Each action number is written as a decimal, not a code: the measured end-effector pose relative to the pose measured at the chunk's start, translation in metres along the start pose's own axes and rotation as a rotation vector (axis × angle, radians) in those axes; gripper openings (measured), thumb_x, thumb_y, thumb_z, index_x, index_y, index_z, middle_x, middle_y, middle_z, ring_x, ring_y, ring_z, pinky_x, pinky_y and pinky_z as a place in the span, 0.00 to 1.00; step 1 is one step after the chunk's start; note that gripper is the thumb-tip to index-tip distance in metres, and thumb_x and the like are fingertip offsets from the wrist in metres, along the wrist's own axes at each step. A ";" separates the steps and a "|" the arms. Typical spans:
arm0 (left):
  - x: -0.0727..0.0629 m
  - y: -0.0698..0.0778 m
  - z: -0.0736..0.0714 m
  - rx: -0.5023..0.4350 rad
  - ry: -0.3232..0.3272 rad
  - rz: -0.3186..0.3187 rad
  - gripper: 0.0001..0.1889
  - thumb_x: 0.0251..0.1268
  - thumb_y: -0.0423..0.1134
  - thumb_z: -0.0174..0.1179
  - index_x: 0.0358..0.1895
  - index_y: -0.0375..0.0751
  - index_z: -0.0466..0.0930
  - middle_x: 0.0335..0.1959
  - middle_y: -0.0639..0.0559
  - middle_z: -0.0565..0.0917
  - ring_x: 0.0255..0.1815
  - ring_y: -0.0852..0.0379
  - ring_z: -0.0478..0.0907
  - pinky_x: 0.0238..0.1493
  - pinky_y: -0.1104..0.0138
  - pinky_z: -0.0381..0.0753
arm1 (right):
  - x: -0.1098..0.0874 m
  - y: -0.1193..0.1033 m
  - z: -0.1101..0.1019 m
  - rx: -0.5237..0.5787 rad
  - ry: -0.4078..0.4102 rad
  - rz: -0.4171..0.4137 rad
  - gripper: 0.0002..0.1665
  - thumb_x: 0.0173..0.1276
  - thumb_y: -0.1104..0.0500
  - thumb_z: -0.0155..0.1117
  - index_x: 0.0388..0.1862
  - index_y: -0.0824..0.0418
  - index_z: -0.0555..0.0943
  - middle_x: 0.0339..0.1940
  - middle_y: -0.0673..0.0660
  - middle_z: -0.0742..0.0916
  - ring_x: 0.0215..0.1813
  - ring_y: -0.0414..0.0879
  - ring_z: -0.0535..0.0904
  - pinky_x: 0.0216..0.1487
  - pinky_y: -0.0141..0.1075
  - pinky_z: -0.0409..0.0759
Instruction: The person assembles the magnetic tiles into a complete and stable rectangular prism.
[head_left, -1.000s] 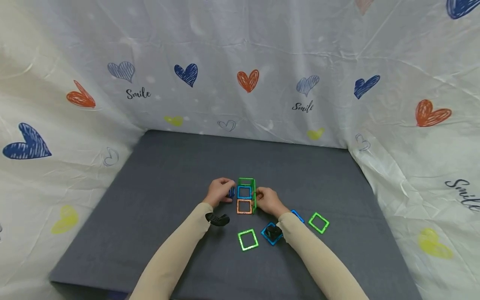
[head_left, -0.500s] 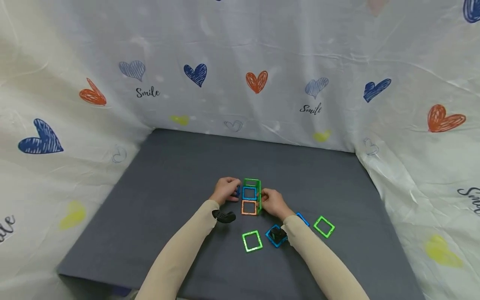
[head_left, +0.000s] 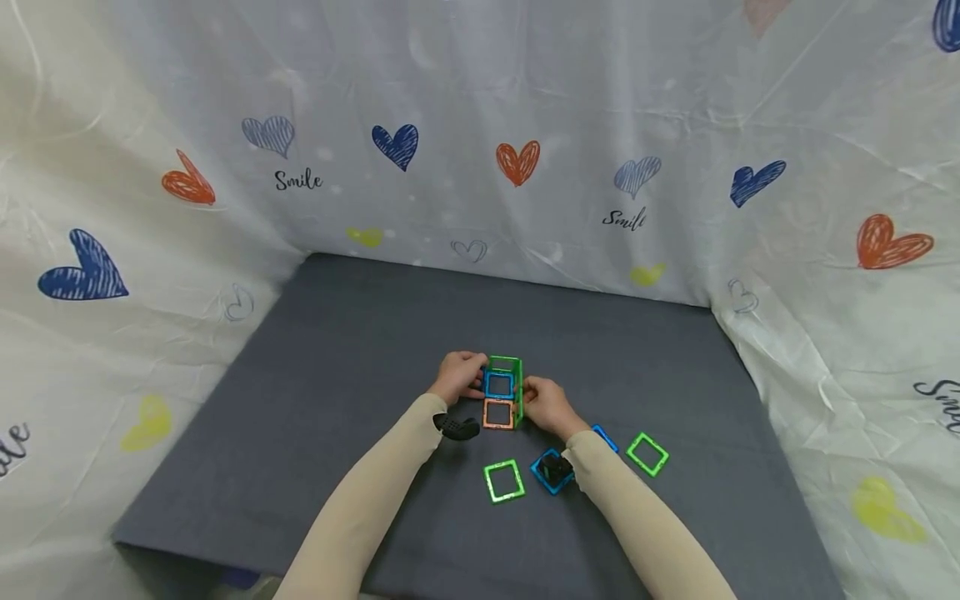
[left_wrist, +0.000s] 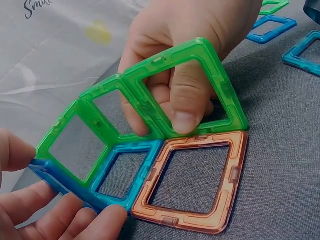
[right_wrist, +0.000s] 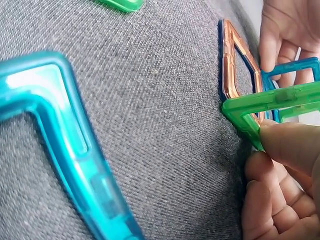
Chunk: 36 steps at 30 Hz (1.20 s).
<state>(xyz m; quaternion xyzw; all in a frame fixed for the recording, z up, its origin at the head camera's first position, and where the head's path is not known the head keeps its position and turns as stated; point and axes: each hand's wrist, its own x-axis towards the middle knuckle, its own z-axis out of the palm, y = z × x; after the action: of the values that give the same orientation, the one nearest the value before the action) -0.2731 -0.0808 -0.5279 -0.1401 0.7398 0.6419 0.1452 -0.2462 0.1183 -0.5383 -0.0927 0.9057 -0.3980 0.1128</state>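
Observation:
A small build of magnetic square tiles point(head_left: 501, 392) stands mid-mat. An orange tile point(left_wrist: 195, 185) and a light blue tile point(left_wrist: 122, 175) lie flat, with green tiles point(left_wrist: 75, 145) standing along their far side. My right hand point(head_left: 534, 393) pinches the nearest upright green tile point(left_wrist: 192, 62), thumb on its front. My left hand point(head_left: 468, 379) holds a dark blue tile point(left_wrist: 47, 172) against the build's left edge, fingers curled under it. In the right wrist view the green tile point(right_wrist: 270, 107) sits between my fingertips point(right_wrist: 292, 142), beside the orange tile point(right_wrist: 235, 75).
Loose tiles lie near me on the grey mat point(head_left: 337, 350): a green one point(head_left: 503, 481), a blue one point(head_left: 542, 481) under my right wrist, another blue point(head_left: 606, 437) and a green point(head_left: 647, 453). Heart-printed cloth walls point(head_left: 525, 125) close off the back and both sides.
My left hand has moved right, bringing the dark blue tile up against the build's left side. My right hand keeps its hold on the green tile.

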 end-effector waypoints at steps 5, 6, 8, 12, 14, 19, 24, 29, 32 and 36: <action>0.001 0.001 0.000 0.011 -0.012 0.005 0.21 0.67 0.43 0.56 0.59 0.37 0.82 0.35 0.47 0.78 0.33 0.54 0.77 0.29 0.63 0.89 | 0.001 -0.002 -0.001 0.005 -0.002 0.022 0.12 0.63 0.73 0.61 0.41 0.62 0.85 0.30 0.56 0.83 0.31 0.47 0.74 0.33 0.35 0.71; 0.002 0.000 0.002 0.014 -0.005 0.002 0.21 0.67 0.42 0.56 0.59 0.37 0.82 0.35 0.47 0.78 0.33 0.54 0.77 0.29 0.63 0.89 | 0.001 -0.001 -0.001 0.007 -0.008 0.021 0.12 0.63 0.72 0.60 0.42 0.62 0.85 0.30 0.56 0.83 0.31 0.47 0.74 0.33 0.35 0.71; 0.000 -0.003 -0.007 0.013 0.039 0.002 0.20 0.68 0.42 0.56 0.59 0.38 0.83 0.35 0.47 0.79 0.32 0.54 0.77 0.27 0.64 0.88 | 0.005 -0.006 0.005 0.003 -0.032 -0.012 0.10 0.64 0.70 0.61 0.42 0.63 0.84 0.31 0.57 0.84 0.32 0.47 0.75 0.34 0.35 0.72; 0.000 -0.007 -0.008 0.030 0.045 0.033 0.19 0.69 0.42 0.56 0.58 0.40 0.83 0.33 0.47 0.80 0.30 0.55 0.78 0.26 0.64 0.87 | 0.004 -0.008 0.010 -0.019 -0.019 -0.027 0.09 0.67 0.65 0.68 0.45 0.63 0.85 0.32 0.57 0.85 0.33 0.47 0.77 0.34 0.36 0.74; 0.000 -0.007 -0.006 0.043 0.010 0.060 0.19 0.70 0.44 0.55 0.59 0.41 0.83 0.33 0.47 0.80 0.30 0.56 0.79 0.27 0.64 0.88 | 0.001 -0.007 0.011 -0.036 0.003 -0.009 0.10 0.67 0.63 0.70 0.46 0.64 0.85 0.32 0.58 0.85 0.34 0.47 0.77 0.34 0.37 0.75; 0.000 -0.005 0.006 0.074 -0.010 0.086 0.18 0.72 0.45 0.55 0.57 0.42 0.84 0.31 0.48 0.80 0.28 0.57 0.79 0.27 0.64 0.88 | -0.005 -0.001 0.004 -0.043 0.018 0.015 0.10 0.68 0.66 0.66 0.47 0.65 0.85 0.33 0.58 0.85 0.35 0.48 0.78 0.36 0.38 0.75; 0.000 -0.006 0.005 0.091 0.024 0.085 0.18 0.73 0.49 0.60 0.55 0.42 0.85 0.33 0.46 0.82 0.28 0.56 0.80 0.25 0.64 0.87 | -0.005 -0.002 0.005 -0.006 0.009 0.001 0.12 0.67 0.69 0.62 0.48 0.64 0.85 0.32 0.57 0.85 0.33 0.48 0.77 0.34 0.37 0.74; -0.001 -0.006 0.004 0.085 0.007 0.085 0.19 0.74 0.50 0.60 0.56 0.40 0.84 0.34 0.45 0.83 0.27 0.56 0.80 0.24 0.64 0.87 | -0.006 -0.002 0.009 -0.005 0.029 0.014 0.10 0.68 0.70 0.63 0.46 0.63 0.85 0.31 0.57 0.85 0.33 0.47 0.78 0.35 0.38 0.75; -0.001 -0.003 0.005 0.090 -0.001 0.073 0.18 0.74 0.50 0.60 0.55 0.40 0.84 0.33 0.45 0.82 0.26 0.56 0.80 0.24 0.64 0.87 | -0.006 -0.001 0.008 -0.015 0.042 0.014 0.09 0.67 0.69 0.64 0.45 0.63 0.85 0.31 0.57 0.85 0.33 0.46 0.78 0.35 0.37 0.75; 0.000 0.000 0.005 0.114 0.014 0.067 0.18 0.73 0.51 0.60 0.53 0.40 0.84 0.33 0.45 0.81 0.26 0.56 0.79 0.23 0.64 0.86 | -0.004 -0.003 0.007 -0.020 0.040 -0.005 0.09 0.67 0.69 0.65 0.45 0.62 0.85 0.29 0.56 0.84 0.31 0.46 0.76 0.34 0.36 0.73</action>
<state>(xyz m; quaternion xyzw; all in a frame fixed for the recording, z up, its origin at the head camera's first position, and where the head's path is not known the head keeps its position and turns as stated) -0.2731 -0.0758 -0.5290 -0.1112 0.7805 0.6021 0.1262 -0.2398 0.1127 -0.5402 -0.0883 0.9114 -0.3911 0.0929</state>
